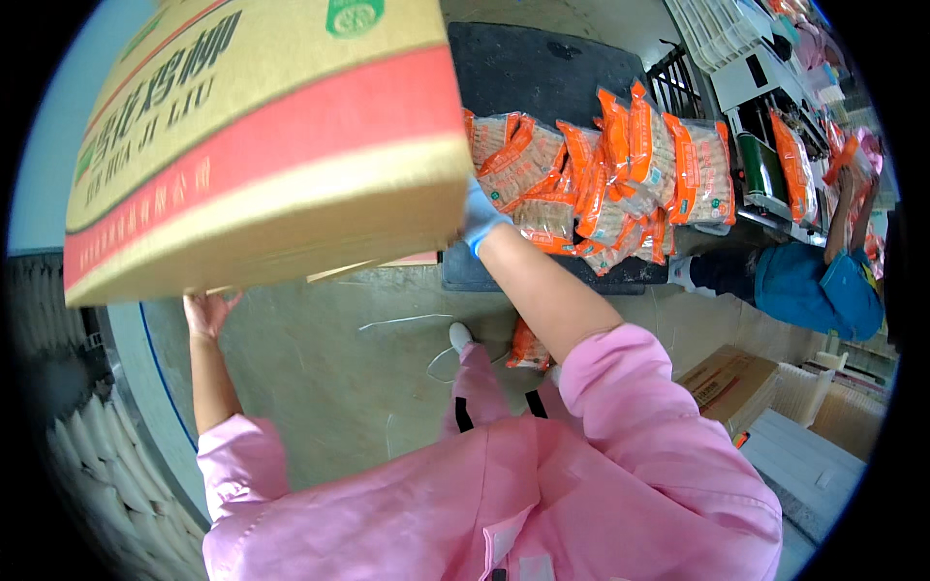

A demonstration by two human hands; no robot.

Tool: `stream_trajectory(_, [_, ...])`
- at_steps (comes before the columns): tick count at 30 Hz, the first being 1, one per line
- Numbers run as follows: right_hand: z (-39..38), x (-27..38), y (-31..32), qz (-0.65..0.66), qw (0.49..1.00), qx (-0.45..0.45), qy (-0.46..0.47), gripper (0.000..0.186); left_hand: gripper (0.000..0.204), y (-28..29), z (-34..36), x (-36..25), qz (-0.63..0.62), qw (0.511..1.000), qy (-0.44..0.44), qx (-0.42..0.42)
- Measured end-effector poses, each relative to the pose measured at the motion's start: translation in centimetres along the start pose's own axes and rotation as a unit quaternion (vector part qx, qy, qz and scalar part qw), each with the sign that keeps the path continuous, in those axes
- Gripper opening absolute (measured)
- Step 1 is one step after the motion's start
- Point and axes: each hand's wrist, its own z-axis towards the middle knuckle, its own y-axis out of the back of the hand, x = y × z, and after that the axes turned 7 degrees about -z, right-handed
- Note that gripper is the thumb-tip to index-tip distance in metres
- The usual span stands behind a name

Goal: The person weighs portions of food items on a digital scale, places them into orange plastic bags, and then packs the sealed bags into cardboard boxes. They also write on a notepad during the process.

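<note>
A large cardboard box (291, 126), tan with a red band and a green mark, fills the upper left, raised in front of me. Bare, my left hand (208, 312) supports the lower left edge from beneath; its thumb shows, while most fingers are hidden behind the cardboard. At the lower right corner, my right hand (480, 215) wears a light blue glove and presses on the side, its fingers mostly out of sight. Just beyond that hand, several clear and orange packs (620, 179) of pale brown food lie heaped on a black table (523, 58).
One orange pack (526, 347) lies on the floor by my feet, near a loose white strap (407, 320). A co-worker in blue (819, 289) stands at right beside a conveyor machine (765, 169). Another carton (731, 382) is at lower right. White sacks (111, 455) are stacked at left.
</note>
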Motion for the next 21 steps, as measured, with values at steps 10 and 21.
stream_trajectory(10, [-16.5, -9.2, 4.5, 0.051, 0.99, 0.072, -0.112, 0.07, 0.058, -2.3, -32.0, 11.5, -0.022, 0.949, -0.208, -0.235])
stream_trajectory(21, [-34.8, -17.9, 9.9, -0.068, 0.973, 0.217, -0.052, 0.056, 0.054, -7.9, -72.7, 43.7, 0.066, 0.846, -0.19, -0.494])
